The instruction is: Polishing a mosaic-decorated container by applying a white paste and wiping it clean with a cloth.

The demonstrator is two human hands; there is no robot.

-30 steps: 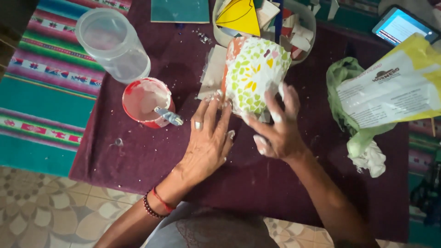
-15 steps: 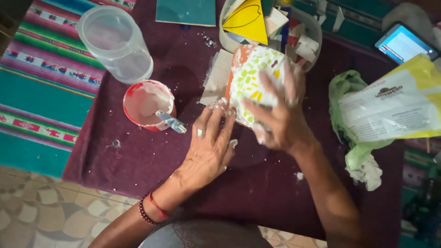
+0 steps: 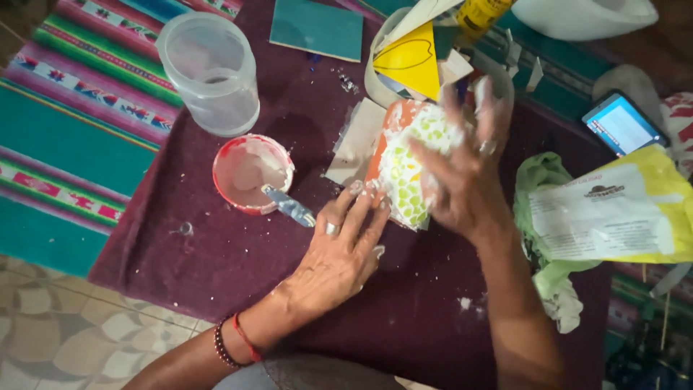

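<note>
A mosaic tile piece (image 3: 401, 172) with green, yellow and orange fragments smeared in white grout lies on the dark purple cloth (image 3: 238, 253). My left hand (image 3: 339, 253) lies flat on the cloth, its fingertips pressing the piece's near edge; it wears a ring and bead bracelets. My right hand (image 3: 465, 162), coated with white grout, lies spread over the piece's right side. A red-rimmed cup (image 3: 249, 172) of pale grout with a metal spatula (image 3: 289, 206) in it stands left of my left hand.
A clear plastic tub (image 3: 211, 72) stands at the back left. A teal tile (image 3: 317, 27) and a bowl with yellow tile shards (image 3: 413, 58) lie behind. A yellow and white bag (image 3: 613, 213), green plastic (image 3: 541, 180) and a phone (image 3: 621, 123) sit at the right.
My right hand has slid up over the mosaic piece's right side, and the piece has tilted. My left hand stays at the piece's near edge. The camera has shifted slightly.
</note>
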